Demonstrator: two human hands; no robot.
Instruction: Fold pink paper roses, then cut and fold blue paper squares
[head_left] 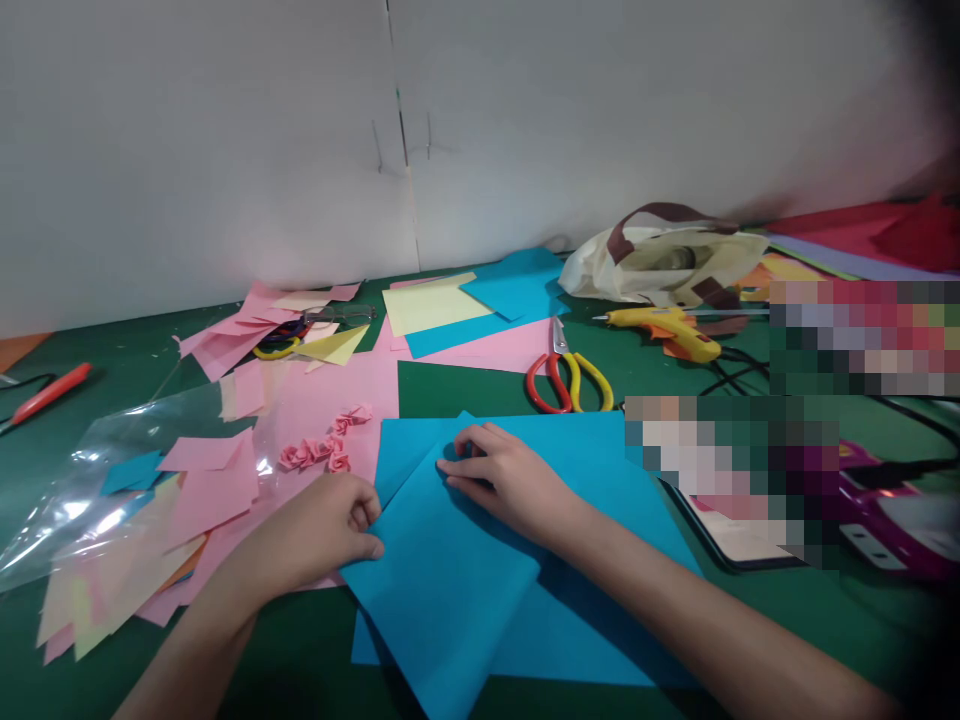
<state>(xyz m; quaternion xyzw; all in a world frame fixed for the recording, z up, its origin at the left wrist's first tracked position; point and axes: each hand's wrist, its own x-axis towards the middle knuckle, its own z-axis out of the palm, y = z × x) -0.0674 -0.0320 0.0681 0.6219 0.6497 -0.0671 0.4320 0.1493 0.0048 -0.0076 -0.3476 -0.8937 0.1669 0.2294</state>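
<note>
A sheet of blue paper [457, 580], folded over at an angle, lies in front of me on another blue sheet [600, 630]. My left hand [337, 525] is curled at the left edge of the folded sheet, its thumb at the edge; the fingertips are partly hidden. Near the upper corner, my right hand [510, 475] touches the same sheet with loosely bent fingers, a little apart. Several small pink paper roses [315, 453] rest on pink paper [337, 390] just beyond my left hand.
Red-and-yellow scissors [559, 370] lie past the blue paper. A yellow glue gun [667, 328] and a cream bag [667, 260] are at the back right. Paper scraps and a clear plastic sheet [82, 500] spread leftward. A purple device [885, 515] sits right.
</note>
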